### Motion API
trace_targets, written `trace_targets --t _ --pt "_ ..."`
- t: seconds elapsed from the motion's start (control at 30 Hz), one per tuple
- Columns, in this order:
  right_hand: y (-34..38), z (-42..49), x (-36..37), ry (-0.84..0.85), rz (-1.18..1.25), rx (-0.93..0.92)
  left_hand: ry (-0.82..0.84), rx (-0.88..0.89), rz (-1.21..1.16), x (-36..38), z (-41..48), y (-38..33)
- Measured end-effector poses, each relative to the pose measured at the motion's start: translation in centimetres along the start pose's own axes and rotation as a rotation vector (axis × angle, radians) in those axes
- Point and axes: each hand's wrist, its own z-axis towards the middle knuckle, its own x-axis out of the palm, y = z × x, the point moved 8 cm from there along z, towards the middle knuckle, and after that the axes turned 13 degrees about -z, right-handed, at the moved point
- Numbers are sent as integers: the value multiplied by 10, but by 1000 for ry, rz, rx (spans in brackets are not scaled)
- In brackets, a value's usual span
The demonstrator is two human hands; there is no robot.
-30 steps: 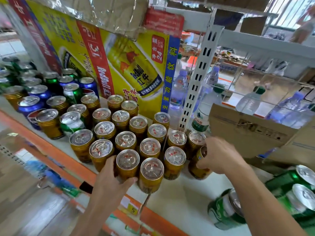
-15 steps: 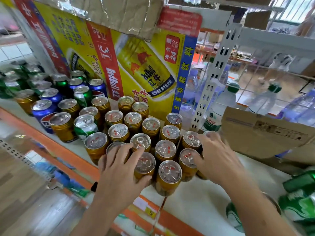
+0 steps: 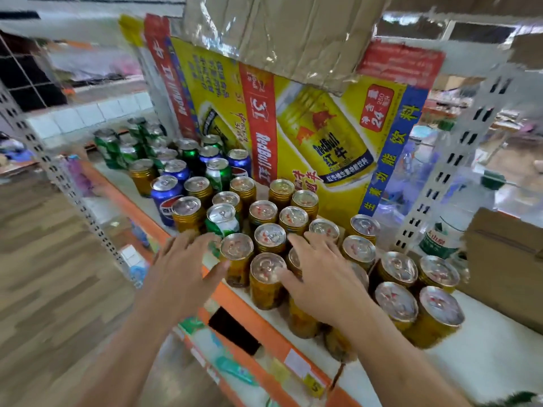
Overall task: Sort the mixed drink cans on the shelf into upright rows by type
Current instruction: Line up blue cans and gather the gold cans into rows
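Observation:
Several upright gold cans (image 3: 395, 304) stand in rows on the white shelf (image 3: 484, 356). A green can (image 3: 222, 220) stands among them at the left. Blue cans (image 3: 165, 195) and more green cans (image 3: 107, 146) stand further left at the back. My left hand (image 3: 183, 265) hovers with spread fingers beside a gold can (image 3: 236, 259) at the shelf's front edge, thumb close to it. My right hand (image 3: 320, 277) lies with straight fingers over the tops of the front gold cans, hiding some of them.
A yellow Red Bull carton (image 3: 308, 136) stands behind the cans, with cardboard (image 3: 279, 33) above it. A white perforated upright (image 3: 458, 171) and a water bottle (image 3: 443, 230) stand at the right beside a cardboard box (image 3: 508, 265). The shelf's orange front rail (image 3: 258, 321) carries price tags.
The view has swung left. Both hands have shifted left along the gold cans; the right hand left the right-end can and now lies over the front middle ones.

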Motion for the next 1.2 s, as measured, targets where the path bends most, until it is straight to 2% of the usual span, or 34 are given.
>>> trace_targets --t 0.13,0.23,0.43,0.53,0.67,0.83,0.97,1.07,1.2 --pt "45 51 0 -18 44 -50 -35 -26 -20 -32 45 45" --pt "84 99 5 -2 31 -56 -54 35 -6 -55 88 68" --pt "124 155 25 100 -117 104 122 17 13 -49 161 107" --pt "118 159 39 146 -59 213 200 -16 -148 -33 174 121" --pt "110 159 43 144 -6 325 146 -22 -337 -29 179 130" --pt "110 153 26 54 26 386 -21 91 -380 -62 172 122" --pt "111 138 -4 -142 72 427 -172 230 -484 -103 159 97" --pt "106 118 -26 -308 171 442 -179 387 -532 -112 149 64" --pt "87 75 -39 -478 402 489 -60 465 -747 -101 126 27"
